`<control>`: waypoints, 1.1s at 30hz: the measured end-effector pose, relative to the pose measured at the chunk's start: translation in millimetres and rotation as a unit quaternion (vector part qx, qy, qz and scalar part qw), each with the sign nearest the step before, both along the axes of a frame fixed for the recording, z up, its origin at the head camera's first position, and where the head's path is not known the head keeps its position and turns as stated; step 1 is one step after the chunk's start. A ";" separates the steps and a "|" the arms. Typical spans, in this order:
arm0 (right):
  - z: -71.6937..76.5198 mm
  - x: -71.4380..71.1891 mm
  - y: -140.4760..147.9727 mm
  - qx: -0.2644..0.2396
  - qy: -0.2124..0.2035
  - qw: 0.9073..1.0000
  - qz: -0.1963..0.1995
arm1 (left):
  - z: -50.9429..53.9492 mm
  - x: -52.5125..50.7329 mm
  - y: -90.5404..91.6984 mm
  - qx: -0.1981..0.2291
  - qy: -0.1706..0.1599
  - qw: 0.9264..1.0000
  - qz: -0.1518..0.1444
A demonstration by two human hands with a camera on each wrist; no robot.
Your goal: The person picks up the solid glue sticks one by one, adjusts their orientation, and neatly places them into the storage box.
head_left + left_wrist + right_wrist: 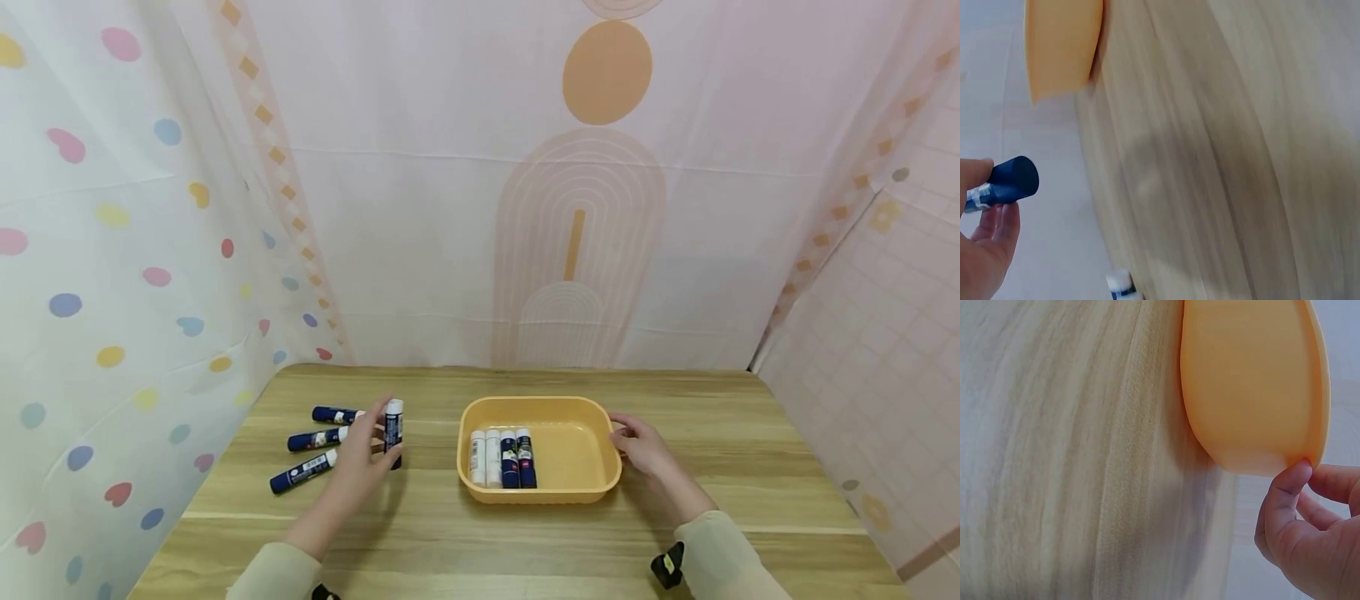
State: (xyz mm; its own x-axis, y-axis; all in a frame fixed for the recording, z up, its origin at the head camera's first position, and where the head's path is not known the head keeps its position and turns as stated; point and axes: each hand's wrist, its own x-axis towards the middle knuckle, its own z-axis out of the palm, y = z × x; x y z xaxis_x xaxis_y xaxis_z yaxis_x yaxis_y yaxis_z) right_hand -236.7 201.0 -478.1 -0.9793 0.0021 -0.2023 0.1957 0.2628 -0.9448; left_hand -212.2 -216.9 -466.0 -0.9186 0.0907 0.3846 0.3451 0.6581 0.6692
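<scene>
Head view's got my left hand (363, 458) pinching a white-capped blue stick (393, 435) pretty much upright, left of the yellow tray (573, 458). My right hand (643, 448) grips the tray's right end; four sticks (510, 462) lie inside.

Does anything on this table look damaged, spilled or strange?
Nothing looks damaged or spilled. Three loose blue tubes at left lie at uneven angles, unlike the four tubes side by side in the yellow tray.
</scene>
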 end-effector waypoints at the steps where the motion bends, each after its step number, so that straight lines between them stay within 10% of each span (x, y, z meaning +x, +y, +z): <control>1: 0.2 0.1 0.2 -0.002 0.000 1.000 -0.001 | -1.1 -1.0 4.9 0.007 0.005 1.000 0.001; 11: 1.3 3.1 1.6 -0.008 -0.002 1.000 -0.002 | 0.6 0.2 56.9 0.081 -0.020 0.996 0.011; 33: 3.7 4.0 -0.3 0.003 0.000 1.000 -0.004 | -4.9 8.3 161.4 0.145 0.039 0.988 -0.035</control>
State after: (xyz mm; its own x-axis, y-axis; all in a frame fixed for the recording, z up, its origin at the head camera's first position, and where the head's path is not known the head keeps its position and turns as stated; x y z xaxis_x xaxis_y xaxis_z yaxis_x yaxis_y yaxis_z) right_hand -232.7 200.7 -474.5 -0.9792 0.0106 -0.2024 0.1979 0.2665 -0.9433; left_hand -204.0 -55.5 -470.9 -0.8804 0.0296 0.4733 0.4415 0.4156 0.7952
